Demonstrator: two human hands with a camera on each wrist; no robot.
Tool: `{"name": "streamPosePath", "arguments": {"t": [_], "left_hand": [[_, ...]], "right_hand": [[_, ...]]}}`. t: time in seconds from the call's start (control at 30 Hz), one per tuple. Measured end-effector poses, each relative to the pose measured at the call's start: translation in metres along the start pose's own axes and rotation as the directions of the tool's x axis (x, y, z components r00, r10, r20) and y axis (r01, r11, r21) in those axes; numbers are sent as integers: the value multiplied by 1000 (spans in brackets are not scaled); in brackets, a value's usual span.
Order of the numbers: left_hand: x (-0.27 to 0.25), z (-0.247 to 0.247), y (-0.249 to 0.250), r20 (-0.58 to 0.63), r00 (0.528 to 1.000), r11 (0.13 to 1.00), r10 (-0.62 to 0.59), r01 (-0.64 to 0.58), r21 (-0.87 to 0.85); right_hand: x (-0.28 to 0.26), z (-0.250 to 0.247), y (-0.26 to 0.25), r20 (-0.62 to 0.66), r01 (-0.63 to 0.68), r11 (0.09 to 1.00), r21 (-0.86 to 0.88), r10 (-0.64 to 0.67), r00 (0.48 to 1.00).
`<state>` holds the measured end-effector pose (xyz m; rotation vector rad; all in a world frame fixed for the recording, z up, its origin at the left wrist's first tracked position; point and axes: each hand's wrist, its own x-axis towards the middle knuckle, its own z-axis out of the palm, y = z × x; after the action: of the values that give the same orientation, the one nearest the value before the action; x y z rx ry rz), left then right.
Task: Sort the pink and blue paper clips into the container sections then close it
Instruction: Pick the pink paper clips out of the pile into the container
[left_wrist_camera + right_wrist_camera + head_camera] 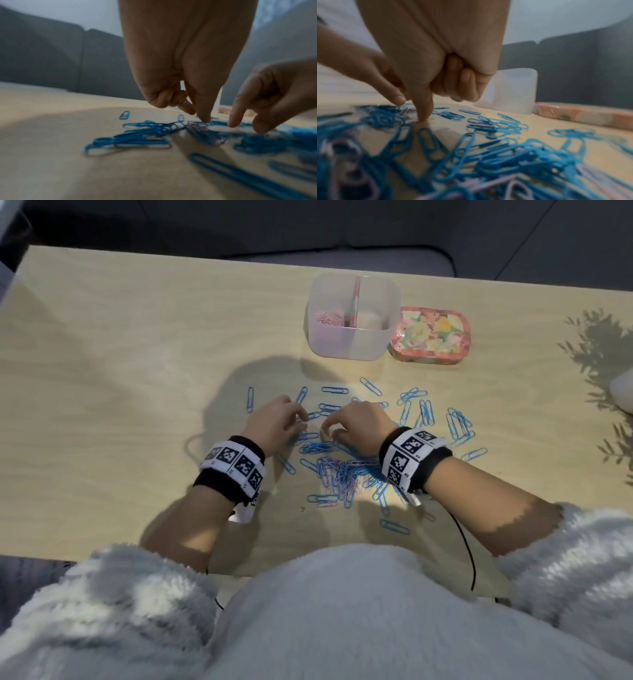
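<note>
My left hand [274, 422] is down on the pale wooden table [120, 354], just left of the middle of the scatter, thumb and forefinger drawn together over a small tangle of thin blue wire paper clips [130, 139]; the left wrist view shows a fingertip [205, 119] touching a clip, but I cannot tell whether anything is truly pinched. Close to its right, my right hand [359, 422] has its forefinger [423, 115] pressed straight down to the table among the clips, the other fingers curled into the palm with nothing in them. Nearer the table's front edge, between my wrists, sits the densest heap, and there the pale pink wire paper clips [342, 477] are mixed in with the blue. More blue ones spread out towards the right edge. The translucent square plastic container with a centre divider [352, 344] stands beyond both hands towards the far edge, slightly right, a few pink clips already in its left section; so my right hand has the shorter reach to it. The floral-patterned lid [430, 335] lies touching its right side, still off.
</note>
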<state>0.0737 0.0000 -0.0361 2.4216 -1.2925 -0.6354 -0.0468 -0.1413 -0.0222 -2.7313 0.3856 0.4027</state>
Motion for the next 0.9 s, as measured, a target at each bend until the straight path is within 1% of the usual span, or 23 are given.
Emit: {"name": "streamPosePath", "arguments": {"t": [0.07,0.13,0.2,0.27,0.3,0.33,0.37,0.4,0.43,0.5,0.57,0.63,0.67,0.7,0.73,0.77,0.8,0.83,0.87,0.9], "left_hand": [[3,1,1,55,998,994,43,-48,96],[4,2,3,80,996,990,45,-55,129],[4,4,4,87,996,994,23,-32,107],[4,6,2,85,996,997,-4,-2,71],[3,7,1,86,996,998,-12,7,63],[2,8,1,87,996,998,-15,10,58],[1,9,0,94,995,999,-16,12,48],[0,9,-1,97,995,1000,-16,14,27],[-1,9,-2,90,996,1000,-20,21,-10],[-1,7,-4,50,997,985,-61,68,-157],[-1,2,-8,8,990,922,-139,132,-363],[-2,-4,-13,12,974,815,-226,195,-546],[-4,-7,-15,34,964,760,-265,231,-607],[-5,-9,-17,64,952,703,-300,266,-660],[-7,-11,-19,101,939,636,-330,300,-711],[-9,-13,-20,140,925,567,-353,330,-755],[-11,-14,-21,166,917,522,-362,346,-780],[-12,-15,-22,166,919,528,-356,345,-776],[-15,-15,-21,151,929,590,-337,334,-735],[-17,-15,-21,135,945,684,-298,310,-661]], "right_hand": [[-1,1,2,30,25,995,-94,-22,999],[-4,5,6,54,-6,998,-61,9,999],[-9,11,16,72,-55,996,75,49,996],[-14,14,34,22,-111,948,299,110,994],[-16,14,44,-18,-147,891,429,171,985],[-19,11,53,-38,-183,799,572,249,968],[-23,8,62,-34,-206,667,716,328,944],[-27,4,68,-13,-218,537,815,393,919],[-30,0,73,24,-232,428,874,439,898],[-32,-5,77,92,-237,269,933,460,883],[-27,-7,73,132,-225,168,960,436,890],[-19,-8,62,166,-235,120,965,416,894],[-15,-7,55,177,-242,114,963,406,896],[-10,-7,49,179,-249,135,959,395,901],[-5,-6,44,156,-251,215,944,382,911],[-1,-4,42,103,-245,362,899,369,924],[2,-3,41,26,-233,555,798,355,934],[3,-1,42,-46,-224,721,656,334,942],[3,0,44,-84,-228,817,530,319,944],[2,1,45,-98,-248,862,443,321,942]]}}
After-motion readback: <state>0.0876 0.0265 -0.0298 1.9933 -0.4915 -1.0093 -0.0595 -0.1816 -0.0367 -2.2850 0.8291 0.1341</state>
